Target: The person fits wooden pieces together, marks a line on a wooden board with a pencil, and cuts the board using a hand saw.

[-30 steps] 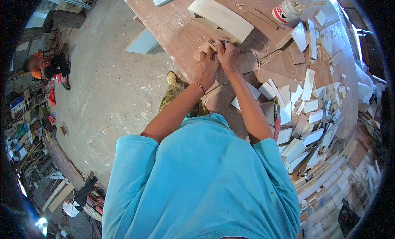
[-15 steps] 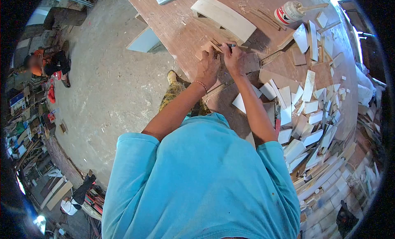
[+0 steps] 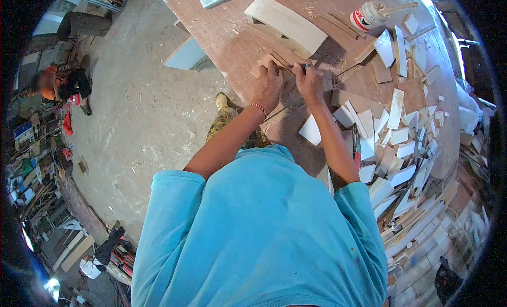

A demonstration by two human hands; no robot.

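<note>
My left hand [image 3: 269, 89], with a woven bracelet at the wrist, presses its curled fingers on a small flat wooden piece [image 3: 268, 59] on the worktable. A thin wooden strip [image 3: 279, 59] lies by those fingertips. My right hand [image 3: 310, 85] is closed just to the right, pinching a slim dark pencil-like tool [image 3: 303, 66], mostly hidden by the fingers. Just beyond both hands rests a curved, pale wooden part [image 3: 287, 22] on the table.
A white tub [image 3: 368, 16] with a stick across its top stands at the back right. Many white and wooden offcuts [image 3: 397, 109] cover the right side. A red-handled tool [image 3: 357, 149] lies near my right forearm. One person [image 3: 66, 85] sits far left on the concrete floor [image 3: 153, 95].
My right hand has shifted slightly right and toward me, and its pencil-like tool has turned so that less of it shows. My left hand stays almost in place.
</note>
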